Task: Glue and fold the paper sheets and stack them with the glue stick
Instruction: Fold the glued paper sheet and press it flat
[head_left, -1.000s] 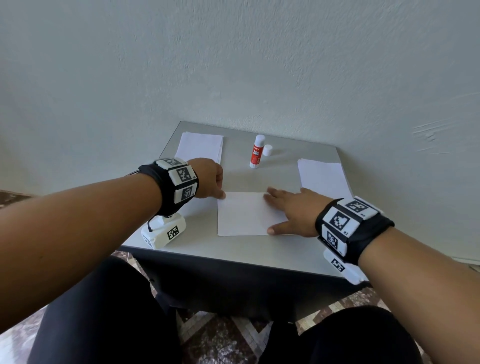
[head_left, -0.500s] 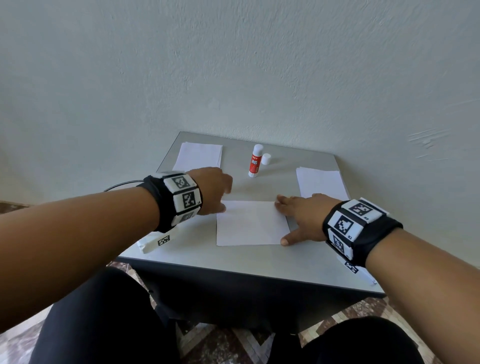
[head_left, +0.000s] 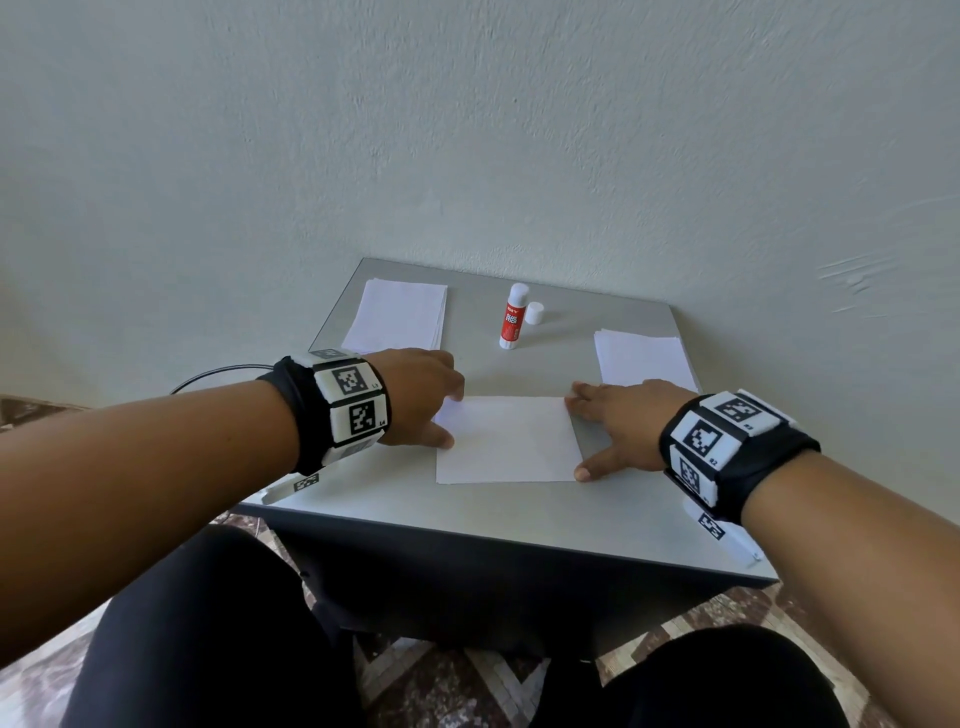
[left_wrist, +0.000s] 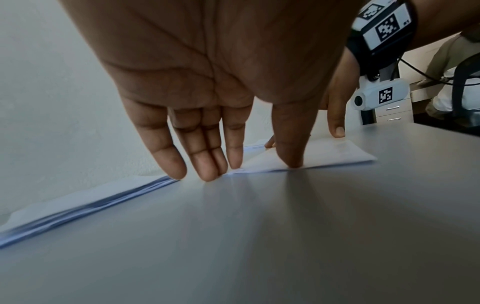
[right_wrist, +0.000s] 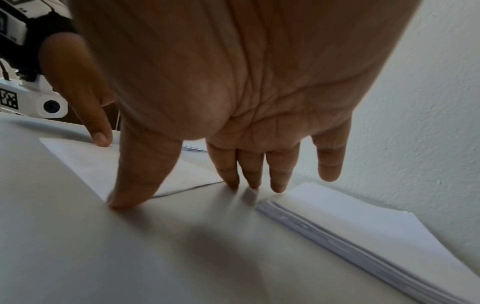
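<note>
A white paper sheet (head_left: 506, 439) lies flat in the middle of the grey table (head_left: 467, 525). My left hand (head_left: 431, 400) is at its left edge, fingers straight, with the thumb (left_wrist: 293, 160) pressing the sheet (left_wrist: 332, 153) and the fingertips (left_wrist: 207, 172) down at its far corner. My right hand (head_left: 618, 423) is at the right edge, also with straight fingers. Its thumb (right_wrist: 127, 195) touches the near corner of the sheet (right_wrist: 85, 160), and its fingertips (right_wrist: 233, 181) rest on the table. The red and white glue stick (head_left: 511, 322) stands uncapped at the back, its white cap (head_left: 535, 313) beside it.
One stack of white sheets (head_left: 397, 317) lies at the back left, and another stack (head_left: 644, 358) at the right by the wall. The table's front edge is close to my legs. The wall runs behind and to the right.
My right hand slid right across the sheet to its right edge. The left hand's curled fingers straightened at the left edge. The view rose a little.
</note>
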